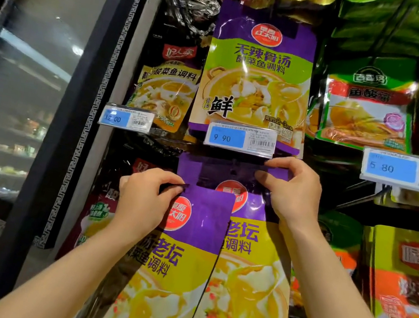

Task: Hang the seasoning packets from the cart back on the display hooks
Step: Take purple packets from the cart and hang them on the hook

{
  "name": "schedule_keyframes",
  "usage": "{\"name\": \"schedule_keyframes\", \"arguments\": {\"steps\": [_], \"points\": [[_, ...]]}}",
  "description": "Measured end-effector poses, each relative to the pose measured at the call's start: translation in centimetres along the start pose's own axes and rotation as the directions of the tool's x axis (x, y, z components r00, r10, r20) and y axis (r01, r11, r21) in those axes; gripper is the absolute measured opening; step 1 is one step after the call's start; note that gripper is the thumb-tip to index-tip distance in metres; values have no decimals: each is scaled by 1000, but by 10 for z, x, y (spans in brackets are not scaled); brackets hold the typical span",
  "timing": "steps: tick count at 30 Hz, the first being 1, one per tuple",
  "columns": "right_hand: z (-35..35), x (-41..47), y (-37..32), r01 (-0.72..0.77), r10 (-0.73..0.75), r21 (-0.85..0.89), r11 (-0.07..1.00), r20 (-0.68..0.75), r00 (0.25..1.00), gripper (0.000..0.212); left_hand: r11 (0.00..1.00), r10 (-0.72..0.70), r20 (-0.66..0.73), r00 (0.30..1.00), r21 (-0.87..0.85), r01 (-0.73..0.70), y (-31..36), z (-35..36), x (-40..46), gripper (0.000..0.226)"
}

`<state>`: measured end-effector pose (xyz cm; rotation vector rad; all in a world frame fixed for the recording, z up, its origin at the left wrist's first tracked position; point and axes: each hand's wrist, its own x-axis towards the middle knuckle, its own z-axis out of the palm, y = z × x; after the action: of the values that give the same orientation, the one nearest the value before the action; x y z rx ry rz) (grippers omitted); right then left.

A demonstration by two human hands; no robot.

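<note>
Left hand (140,202) pinches front purple packet (187,252) by its top edge | right hand (292,189) pinches rear packet (251,249) header higher up, under the price tag (239,139) | both packets hang lengthwise downward from grips | hook hidden

A packet (256,78) hung at the middle of the display, with the 9.90 tag (240,138) in front of its lower edge. Left of it hung another packet (167,82), the 12.00 tag (126,118) at its lower left. To the right hung a third packet (367,113), the 5.80 tag (411,172) below it. Under the 9.90 tag, the right hand (293,189) pinched the top of a rear packet (249,276). The left hand (144,200) pinched the top corner of a front packet (169,277), which overlapped the rear one's left side. A glass door (18,99) stood far left.
</note>
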<state>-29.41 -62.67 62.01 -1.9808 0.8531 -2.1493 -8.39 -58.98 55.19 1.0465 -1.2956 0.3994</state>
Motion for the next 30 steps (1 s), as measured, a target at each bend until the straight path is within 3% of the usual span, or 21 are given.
{"name": "schedule_keyframes", "arguments": {"steps": [4,12,19,23,26,30], "points": [[-6,-4,9,-30,32,-38,999,51,998,26,999,-33,26,999,4,33,-5,4,-6,27],[-13,-26,0,142,-147,-123,982,-36,988,17,995,8,24,1000,97,-11,-3,2,-16,7],[-24,-51,-4,238,-255,-133,962,-140,957,7,993,60,85,995,93,-68,3,-11,-33,21],[-33,-53,-7,334,-361,-145,931,-245,900,6,997,-6,86,996,79,-1,-5,-20,-42,26],[-6,-61,1,375,-443,-305,876,-197,874,7,999,-15,132,991,51,8,11,9,-60,22],[-6,-98,22,405,-490,-315,858,-268,830,8,990,63,3,998,124,-63,12,13,-83,16]]}}
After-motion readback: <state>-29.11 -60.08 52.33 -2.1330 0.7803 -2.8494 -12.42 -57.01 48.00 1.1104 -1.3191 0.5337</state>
